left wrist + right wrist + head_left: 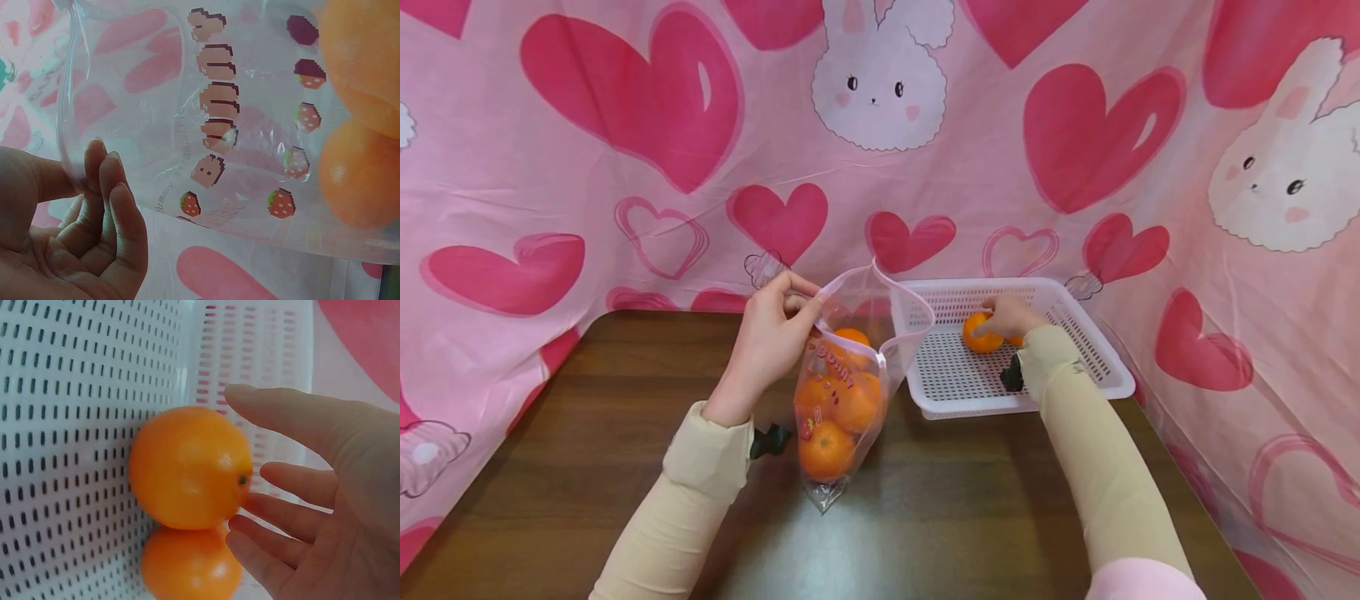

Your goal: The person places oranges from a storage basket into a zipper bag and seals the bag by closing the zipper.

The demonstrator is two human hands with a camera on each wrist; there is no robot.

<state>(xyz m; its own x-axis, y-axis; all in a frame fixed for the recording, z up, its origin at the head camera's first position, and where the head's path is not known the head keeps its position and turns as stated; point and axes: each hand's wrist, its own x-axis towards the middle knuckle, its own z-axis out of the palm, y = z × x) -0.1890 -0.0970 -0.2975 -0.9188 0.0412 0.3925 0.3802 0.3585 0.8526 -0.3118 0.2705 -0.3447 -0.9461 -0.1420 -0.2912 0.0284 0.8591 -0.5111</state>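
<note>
My left hand (pixel 766 346) pinches the pink-edged rim of a clear zip bag (pixel 219 100) printed with lettering and strawberries. The bag's mouth gapes, and several oranges (pixel 827 452) fill its lower part. Over the white basket, my right hand (pixel 1017 315) reaches to an orange (pixel 190 469). In the right wrist view the thumb is stretched out above that orange and the fingers lie loosely at its side, not closed round it. A second orange (pixel 190 565) sits right against the first, mostly hidden by the hand in the head view.
The white perforated basket (pixel 936 375) stands at the back right of the brown wooden table (pixel 625 400), just right of the bag. Behind and to the sides hangs a pink cloth (pixel 775 125) with hearts and rabbits. Dark wrist mounts (pixel 771 440) sit below both hands.
</note>
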